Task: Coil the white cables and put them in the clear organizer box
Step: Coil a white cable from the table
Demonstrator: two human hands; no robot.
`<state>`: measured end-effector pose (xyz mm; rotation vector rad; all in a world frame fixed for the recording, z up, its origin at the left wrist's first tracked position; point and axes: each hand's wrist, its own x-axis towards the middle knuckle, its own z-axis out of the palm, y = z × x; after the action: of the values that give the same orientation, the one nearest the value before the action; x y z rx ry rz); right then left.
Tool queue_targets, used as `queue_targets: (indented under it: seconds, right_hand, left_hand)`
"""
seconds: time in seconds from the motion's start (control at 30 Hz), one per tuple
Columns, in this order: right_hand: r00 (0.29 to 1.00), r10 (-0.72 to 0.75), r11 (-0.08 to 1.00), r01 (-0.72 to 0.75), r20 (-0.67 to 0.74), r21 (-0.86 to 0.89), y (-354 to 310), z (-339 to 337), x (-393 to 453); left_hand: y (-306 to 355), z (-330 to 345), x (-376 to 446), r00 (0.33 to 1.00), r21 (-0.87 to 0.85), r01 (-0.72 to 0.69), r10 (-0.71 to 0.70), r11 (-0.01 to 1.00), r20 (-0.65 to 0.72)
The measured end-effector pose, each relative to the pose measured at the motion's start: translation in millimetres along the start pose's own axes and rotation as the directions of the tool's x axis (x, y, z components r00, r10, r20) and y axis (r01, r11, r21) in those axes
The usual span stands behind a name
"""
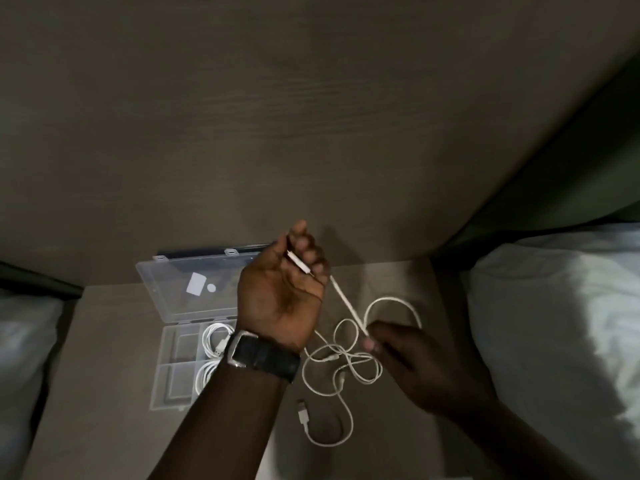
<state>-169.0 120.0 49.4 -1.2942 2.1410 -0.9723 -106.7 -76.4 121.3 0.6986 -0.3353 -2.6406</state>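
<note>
A pale pillow (24,344) sits at the far left, its edge just beside the left edge of the small table (114,427).

The clear organizer box (180,341) lies open on the table's left half, its lid (162,289) folded back toward the wood-grain wall panel (311,116). Two coiled white cables (216,341) already occupy its right-hand compartments; the left compartments look bare. The box's right side is hidden behind your left forearm. The table surface in front of the box, toward the near-left edge, is open.

Your left hand (284,292) is raised palm-up above the box's right rear corner, fingers curled closed over the white connector end (300,263) of a cable. A dark wristwatch (261,356) is on that wrist.

That cable (346,303) runs taut down and right to your right hand (412,362), which pinches it between thumb and fingertips, the hand otherwise loosely curled.

The remaining slack lies in a loose tangle (343,362) on the table between your hands, with a free plug (302,414) resting near the front centre.

White bedding (561,327) crowds the table's right edge, leaving little room beyond your right hand.
</note>
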Motion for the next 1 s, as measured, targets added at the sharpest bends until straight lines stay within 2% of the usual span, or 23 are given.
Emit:
queue_targets:
  seconds: [0.07,0.1,0.17,0.2,0.23,0.27,0.3,0.37,0.4,0.43,0.5,0.57,0.6,0.63,0.67,0.7,0.73,0.77,0.8,0.83,0.9,0.97,1.0]
  right_hand:
    - [0.985,-0.088,0.987,0.106,0.146,-0.124,-15,-9,-5]
    - [0.983,-0.124,0.984,0.140,0.137,-0.112,-23,-19,-2]
    - [0.989,-0.144,0.989,0.143,0.031,0.027,-35,-44,10]
    - [0.985,-0.163,0.985,0.166,-0.062,0.046,-38,-57,21]
    - [0.973,-0.180,0.983,0.183,-0.147,0.007,-37,-67,32]
    - [0.963,-0.174,0.984,0.176,-0.205,-0.009,-35,-72,43]
    - [0.965,-0.113,0.992,0.124,-0.236,0.030,-32,-72,52]
    - [0.976,0.006,0.995,0.015,-0.217,0.095,-25,-59,62]
    - [0.983,0.029,0.998,-0.019,-0.181,0.057,-21,-48,62]
    - [0.992,0.017,1.000,-0.018,-0.127,-0.005,-19,-35,57]
    - [0.998,-0.050,0.998,0.051,0.034,-0.043,-21,-9,39]
    - [0.974,-0.101,0.993,0.112,0.202,-0.042,-33,4,19]
    - [0.957,-0.125,0.987,0.146,0.260,-0.066,-39,6,13]
    - [0.945,-0.150,0.979,0.183,0.290,-0.092,-46,3,9]
    - [0.948,-0.162,0.975,0.196,0.274,-0.103,-50,-6,11]
    - [0.961,-0.173,0.974,0.199,0.217,-0.107,-52,-16,18]
    - [0.970,-0.192,0.972,0.209,0.148,-0.109,-53,-28,28]
    - [0.973,-0.218,0.966,0.227,0.081,-0.123,-52,-39,40]
    - [0.972,-0.235,0.962,0.237,0.028,-0.132,-49,-47,51]
    - [0.972,-0.233,0.967,0.231,-0.010,-0.105,-46,-54,63]
    - [0.983,-0.161,0.985,0.165,-0.090,0.041,-40,-55,77]
    - [0.992,-0.041,0.967,0.069,-0.118,0.244,-39,-42,75]
    - [0.993,0.006,0.962,0.026,-0.117,0.273,-39,-32,70]
  left_hand:
    - [2,-7,5,0.990,0.297,-0.142,0.140,0.944,0.028]
    - [-3,-13,5,0.980,0.544,-0.187,0.191,0.818,0.050]
    - [-21,-26,-5,0.988,0.852,-0.154,0.076,0.500,0.133]
    - [-29,-31,-13,0.990,0.904,-0.112,-0.029,0.414,0.136]
    - [-34,-33,-23,0.989,0.908,-0.038,-0.111,0.417,0.093]
    - [-37,-34,-32,0.986,0.872,0.044,-0.160,0.487,0.040]
    - [-38,-33,-39,0.980,0.785,0.125,-0.199,0.607,-0.002]
    - [-34,-30,-49,0.953,0.465,0.267,-0.302,0.844,0.000]
    - [-29,-27,-50,0.945,0.276,0.302,-0.326,0.912,0.041]
    - [-25,-26,-49,0.947,0.128,0.299,-0.310,0.946,0.079]
    - [-14,-24,-43,0.979,-0.012,0.180,-0.178,0.984,0.099]
    - [-3,-24,-33,0.998,0.055,-0.019,0.016,0.998,0.055]
    - [2,-28,-28,0.990,0.214,-0.138,0.133,0.967,0.039]
    - [5,-32,-24,0.968,0.454,-0.237,0.246,0.859,0.038]
    - [5,-36,-23,0.950,0.679,-0.279,0.300,0.679,0.091]
    - [0,-38,-25,0.950,0.815,-0.287,0.259,0.504,0.174]
    - [-7,-39,-29,0.961,0.883,-0.268,0.168,0.385,0.218]
    - [-13,-38,-34,0.976,0.911,-0.216,0.089,0.352,0.197]
    - [-16,-36,-39,0.990,0.907,-0.139,0.045,0.398,0.133]
    - [-17,-35,-43,0.998,0.865,-0.053,0.014,0.499,0.054]
    - [-10,-31,-48,0.988,0.646,0.143,-0.148,0.750,-0.047]
    - [-2,-23,-54,0.937,0.371,0.301,-0.344,0.879,0.056]
    - [4,-21,-54,0.920,0.230,0.323,-0.362,0.918,0.151]
